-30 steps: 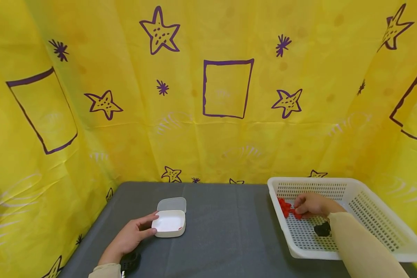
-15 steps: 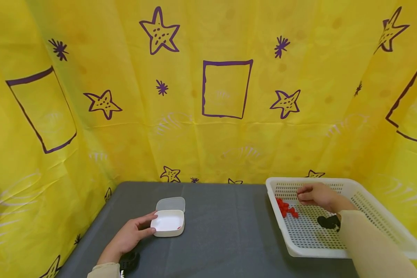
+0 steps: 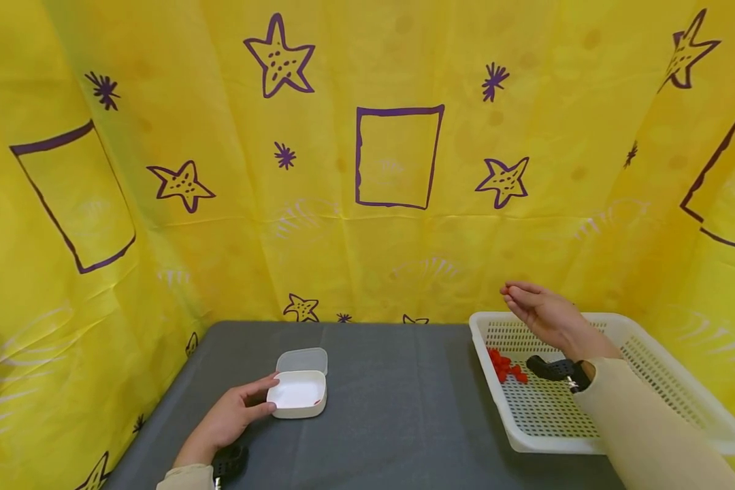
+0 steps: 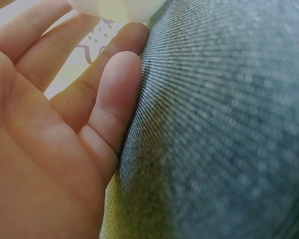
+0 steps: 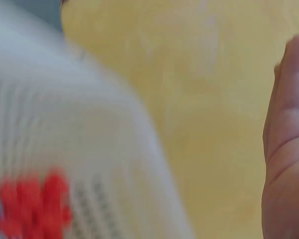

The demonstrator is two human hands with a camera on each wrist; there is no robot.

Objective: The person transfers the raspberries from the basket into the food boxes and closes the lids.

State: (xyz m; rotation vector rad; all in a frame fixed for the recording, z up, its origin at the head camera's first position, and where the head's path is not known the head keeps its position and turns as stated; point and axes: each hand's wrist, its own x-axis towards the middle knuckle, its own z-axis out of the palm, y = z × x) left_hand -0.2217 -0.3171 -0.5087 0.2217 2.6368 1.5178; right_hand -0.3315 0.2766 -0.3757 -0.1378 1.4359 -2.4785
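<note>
A small white lidded box [image 3: 294, 412] stands at the left of the table, its translucent lid [image 3: 302, 361] swung back. A tiny red piece [image 3: 317, 402] lies inside near the front right corner. My left hand [image 3: 229, 413] holds the box by its left end, thumb at the front and fingers farther back; in the left wrist view its fingertips reach the box's pale side [image 4: 120, 9]. Above the white basket [image 3: 507, 425], my right hand [image 3: 548, 316] pinches a small red piece [image 3: 507, 290] between its fingertips. Several red pieces [image 3: 503, 366] lie in the basket's left side.
The basket has slotted walls and stands at the right end of the dark grey table [image 3: 398, 408]. A yellow patterned cloth [image 3: 398, 265] hangs behind and at both sides. Black bands [image 3: 551, 368] circle both wrists.
My right hand has risen from the red pieces in the basket to above its back rim, taking one small red piece. The left hand keeps its place on the box.
</note>
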